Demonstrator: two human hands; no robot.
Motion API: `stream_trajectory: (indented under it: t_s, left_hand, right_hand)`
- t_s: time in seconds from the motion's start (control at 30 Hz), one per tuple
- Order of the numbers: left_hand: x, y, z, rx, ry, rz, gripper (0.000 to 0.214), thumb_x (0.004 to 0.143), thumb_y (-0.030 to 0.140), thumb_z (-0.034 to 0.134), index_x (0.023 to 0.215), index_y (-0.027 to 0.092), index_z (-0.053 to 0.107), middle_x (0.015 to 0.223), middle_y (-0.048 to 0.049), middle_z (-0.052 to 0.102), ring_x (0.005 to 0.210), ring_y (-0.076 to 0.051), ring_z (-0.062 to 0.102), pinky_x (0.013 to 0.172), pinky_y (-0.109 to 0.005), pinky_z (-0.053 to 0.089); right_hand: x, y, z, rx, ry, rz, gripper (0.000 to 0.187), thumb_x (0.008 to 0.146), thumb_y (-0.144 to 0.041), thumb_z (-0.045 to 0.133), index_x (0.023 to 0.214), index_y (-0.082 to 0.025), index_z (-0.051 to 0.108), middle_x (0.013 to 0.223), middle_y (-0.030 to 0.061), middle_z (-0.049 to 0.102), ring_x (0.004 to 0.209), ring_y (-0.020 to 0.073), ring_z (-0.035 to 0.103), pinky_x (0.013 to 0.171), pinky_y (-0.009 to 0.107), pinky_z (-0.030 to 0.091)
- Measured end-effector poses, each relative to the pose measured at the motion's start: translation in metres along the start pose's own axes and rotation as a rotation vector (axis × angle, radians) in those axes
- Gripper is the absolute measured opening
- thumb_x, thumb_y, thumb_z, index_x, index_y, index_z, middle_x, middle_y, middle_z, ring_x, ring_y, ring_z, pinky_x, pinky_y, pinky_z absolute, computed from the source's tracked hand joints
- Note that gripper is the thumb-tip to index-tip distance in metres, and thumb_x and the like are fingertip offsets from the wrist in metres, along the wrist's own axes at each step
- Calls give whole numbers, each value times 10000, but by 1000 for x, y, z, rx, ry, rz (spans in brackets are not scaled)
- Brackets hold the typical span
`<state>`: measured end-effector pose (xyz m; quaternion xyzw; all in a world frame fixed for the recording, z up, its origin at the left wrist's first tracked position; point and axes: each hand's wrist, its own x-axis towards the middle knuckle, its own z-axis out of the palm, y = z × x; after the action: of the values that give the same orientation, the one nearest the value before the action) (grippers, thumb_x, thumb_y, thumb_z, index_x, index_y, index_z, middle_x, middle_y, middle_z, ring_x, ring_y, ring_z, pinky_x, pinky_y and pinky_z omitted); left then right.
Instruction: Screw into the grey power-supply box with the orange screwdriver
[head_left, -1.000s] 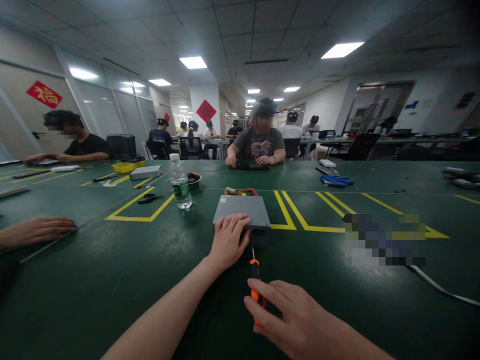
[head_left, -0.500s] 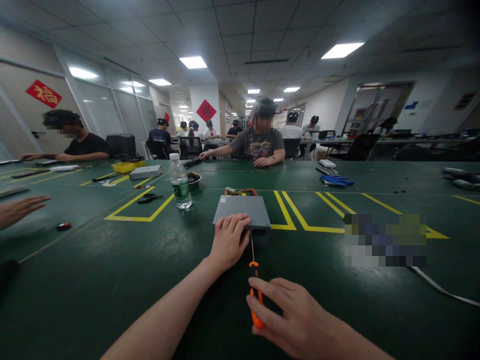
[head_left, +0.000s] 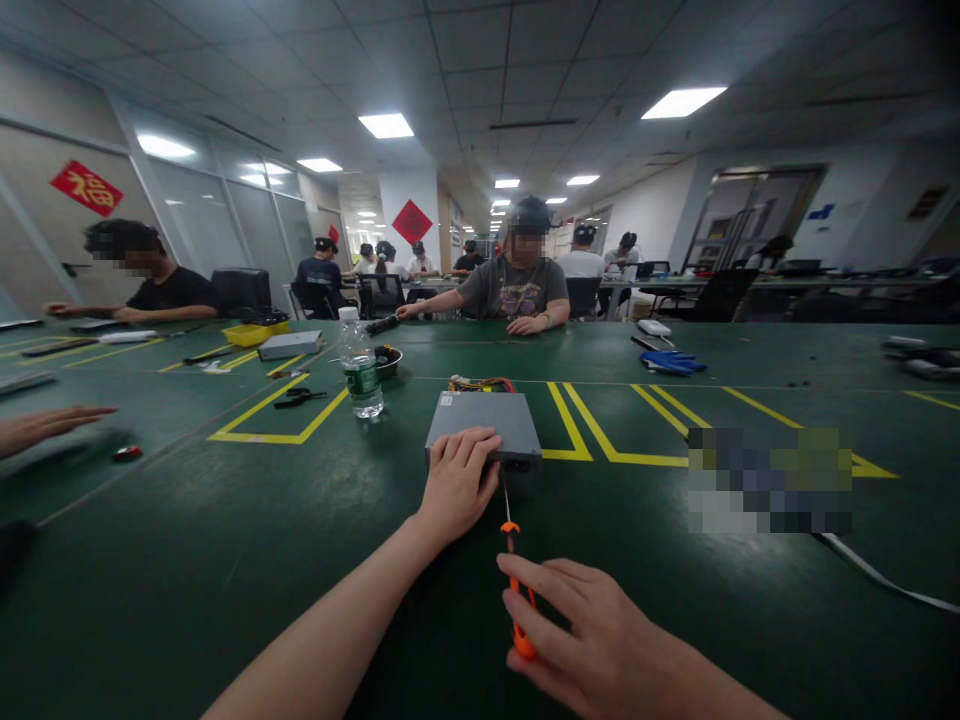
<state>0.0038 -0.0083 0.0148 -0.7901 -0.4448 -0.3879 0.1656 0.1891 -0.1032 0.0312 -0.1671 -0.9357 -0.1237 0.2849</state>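
Note:
A grey computer power supply (head_left: 491,410) lies on the green table, its coloured cables (head_left: 484,384) bunched at the far side. My left hand (head_left: 459,478) grips its near left part, fingers over the top and thumb at the front face. Between the fingers of my right hand (head_left: 581,630) is a screwdriver (head_left: 518,600) with an orange and black handle. Its thin shaft points away from me and reaches the front face, below the socket. Whether the tip sits in a screw is too small to tell.
A water bottle (head_left: 363,365) and a metal bowl (head_left: 390,362) stand beyond, left of the power supply. Pliers (head_left: 298,397) lie within yellow tape. Blue gloves (head_left: 670,362) are at the back right. Another person's hand (head_left: 56,428) is at the left; a person (head_left: 517,270) sits opposite.
The screwdriver handle has turned and shifted slightly right in my right hand's fingers. My left hand stays on the power supply. The other person's hand at the left has moved right.

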Motion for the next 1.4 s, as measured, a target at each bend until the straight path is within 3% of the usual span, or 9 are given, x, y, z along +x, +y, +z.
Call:
stream_trajectory:
  t_s: [0.13,0.33,0.43,0.57,0.77,0.9,1.03,1.27,1.4]
  left_hand:
    - [0,1,0,-9,0,1,266,854,225,503,1118,231,538,1184,-40,589,1110,-196,493,928,-372,318]
    - [-1,-1,1,-40,-12,-4,269,863,232,497,1131,233,522,1208,-34,577,1126,-196,480,938,-377,301]
    - [-1,-1,0,-51,-23,-11,271,866,232,492,1136,233,515,1217,-29,570,1133,-196,472,940,-379,290]
    - [-1,-1,-1,-51,-31,-16,269,869,235,486,1137,235,512,1222,-26,566,1138,-193,468,939,-377,287]
    - [0,-1,-1,-37,-33,-11,273,868,234,487,1140,234,512,1219,-28,568,1137,-193,469,943,-377,289]
    - [0,0,-1,-26,-36,-19,264,869,237,483,1131,236,517,1213,-27,571,1132,-188,474,945,-372,295]
    - [0,1,-2,-25,-44,-31,261,872,238,478,1129,240,519,1217,-30,571,1138,-189,472,949,-372,296]
    - [0,0,-2,-44,-51,-29,263,879,240,465,1139,243,506,1230,-19,561,1144,-186,460,953,-374,282]
    - [0,1,-2,-40,-52,-29,264,878,242,465,1139,237,509,1230,-28,561,1146,-192,459,955,-374,282]
  right_hand:
    - [-4,2,4,42,14,27,217,892,-296,467,1016,-133,537,1087,172,635,807,193,652,710,303,521]
    - [3,3,-5,41,-47,9,306,904,-300,429,1150,-140,515,1116,176,613,861,222,645,716,335,521]
    - [2,2,-3,16,1,5,266,912,-317,437,1073,-134,543,1071,176,633,815,220,652,676,329,524]
    - [-2,3,2,59,54,54,272,930,-355,412,1054,-130,503,1080,177,637,891,204,649,739,303,523]
    - [3,4,-6,37,-45,16,324,937,-319,356,1186,-150,478,1129,196,603,956,236,633,731,338,531]
    - [0,3,-1,11,5,2,271,932,-322,399,1086,-145,536,1093,190,620,847,217,652,701,333,528]
    - [-3,4,4,41,51,36,263,937,-346,409,1020,-128,530,1089,173,629,866,191,647,733,299,522]
    - [1,5,-2,24,-67,10,288,920,-336,417,1140,-180,516,1138,172,596,899,224,638,730,343,525]
    - [-2,4,4,11,20,4,213,914,-311,457,1023,-149,543,1090,169,623,837,194,645,719,308,519]
